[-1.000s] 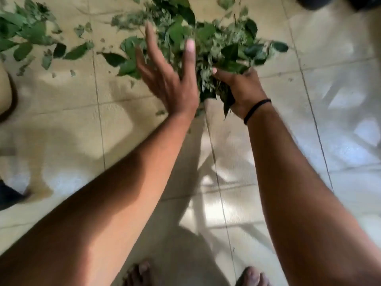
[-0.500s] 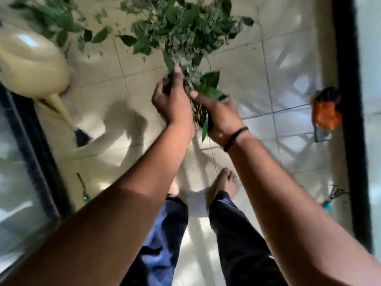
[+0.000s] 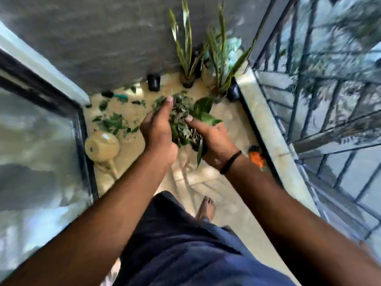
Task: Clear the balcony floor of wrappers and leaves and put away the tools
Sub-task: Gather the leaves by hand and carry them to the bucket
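Holding: I see both hands closed around one bundle of leaves (image 3: 183, 120), lifted above the balcony floor (image 3: 231, 129).
Left hand (image 3: 157, 131): fingers curled round the left side of the bundle, thumb laid up along its top.
Right hand (image 3: 214, 141): cupped under and against the right side, thumb pressing on the leaves; a black wristband (image 3: 230, 162) sits at the wrist.
Loose leaves (image 3: 112, 123): scattered on the tiles to the left of the hands, not gathered.
Watering can (image 3: 102, 148): cream, lying on the floor beside the glass door (image 3: 41, 145), spout toward me.
Teal-handled tool (image 3: 118, 96): on the floor near the far wall; type I cannot tell.
Orange item (image 3: 256, 157): on the floor against the ledge under the railing (image 3: 321, 100); too blurred to identify.
Potted plants (image 3: 204, 58): upright in the far corner, with small dark pots (image 3: 154, 81) beside them.
Operator stance: standing, dark blue garment and one bare foot (image 3: 207, 207) visible below the arms.
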`<move>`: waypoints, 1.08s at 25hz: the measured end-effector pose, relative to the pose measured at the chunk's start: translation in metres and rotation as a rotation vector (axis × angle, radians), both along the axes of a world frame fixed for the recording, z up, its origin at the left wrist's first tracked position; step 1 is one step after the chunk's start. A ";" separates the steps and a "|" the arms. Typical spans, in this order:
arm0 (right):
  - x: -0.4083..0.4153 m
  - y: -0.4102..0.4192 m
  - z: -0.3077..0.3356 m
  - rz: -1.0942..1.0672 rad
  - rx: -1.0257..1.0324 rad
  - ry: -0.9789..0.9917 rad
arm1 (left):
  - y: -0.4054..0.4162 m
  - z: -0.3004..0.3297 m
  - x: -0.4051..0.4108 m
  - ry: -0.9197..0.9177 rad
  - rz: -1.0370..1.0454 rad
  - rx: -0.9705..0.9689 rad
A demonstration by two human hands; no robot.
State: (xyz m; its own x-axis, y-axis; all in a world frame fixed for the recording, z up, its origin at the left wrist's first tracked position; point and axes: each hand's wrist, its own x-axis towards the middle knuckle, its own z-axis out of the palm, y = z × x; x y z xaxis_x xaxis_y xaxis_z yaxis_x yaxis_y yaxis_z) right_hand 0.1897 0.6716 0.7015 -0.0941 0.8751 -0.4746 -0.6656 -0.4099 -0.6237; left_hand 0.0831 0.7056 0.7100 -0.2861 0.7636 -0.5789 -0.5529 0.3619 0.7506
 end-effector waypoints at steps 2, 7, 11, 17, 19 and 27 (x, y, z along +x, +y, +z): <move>0.000 -0.009 0.027 -0.034 0.033 0.049 | -0.006 0.025 0.006 -0.147 -0.035 -0.022; -0.014 -0.015 0.074 -0.236 0.051 0.073 | 0.012 0.064 0.015 -0.311 -0.288 -0.065; -0.024 -0.008 0.098 -0.498 0.042 -0.010 | 0.031 0.084 0.024 -0.383 -0.462 -0.051; 0.006 -0.065 0.131 -0.881 0.066 -0.021 | -0.014 0.110 0.083 -0.466 -0.855 -0.057; 0.016 -0.097 0.137 -1.023 0.104 0.010 | -0.040 0.120 0.105 -0.432 -0.979 -0.073; 0.052 -0.254 0.158 -1.458 0.206 0.002 | -0.200 0.157 0.177 -0.450 -1.385 -0.069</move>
State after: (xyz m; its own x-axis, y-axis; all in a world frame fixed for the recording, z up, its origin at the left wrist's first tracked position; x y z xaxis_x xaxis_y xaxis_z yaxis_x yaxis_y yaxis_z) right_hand 0.2415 0.4174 0.8597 0.9104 0.2449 -0.3334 -0.4036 0.7034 -0.5851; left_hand 0.2603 0.5056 0.8674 0.8521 0.2389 -0.4656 0.0830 0.8168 0.5710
